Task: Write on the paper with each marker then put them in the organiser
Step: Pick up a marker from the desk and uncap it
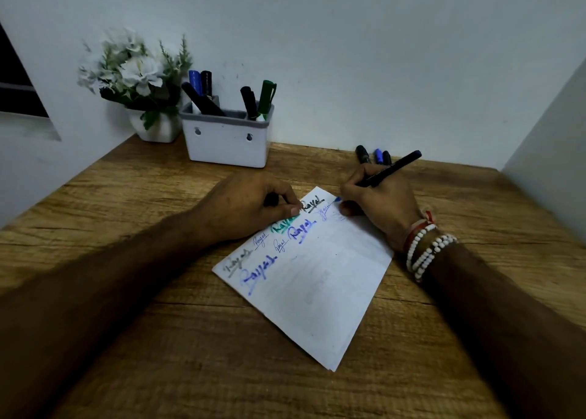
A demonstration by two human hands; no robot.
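Organiser (228, 147) ends full, mid prob. free.

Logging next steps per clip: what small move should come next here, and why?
Probably finish the word: the right hand grips the marker with its blue tip on the paper near the far corner, where the blue scrawl looks incomplete. Capping, with the cap the left hand seems to pinch, comes after.

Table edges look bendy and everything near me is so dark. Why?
Head view: the wide-angle lens bows the table edges; dim light leaves the near wood murky, while the paper stays bright; the flowers look soft, slightly blurred.
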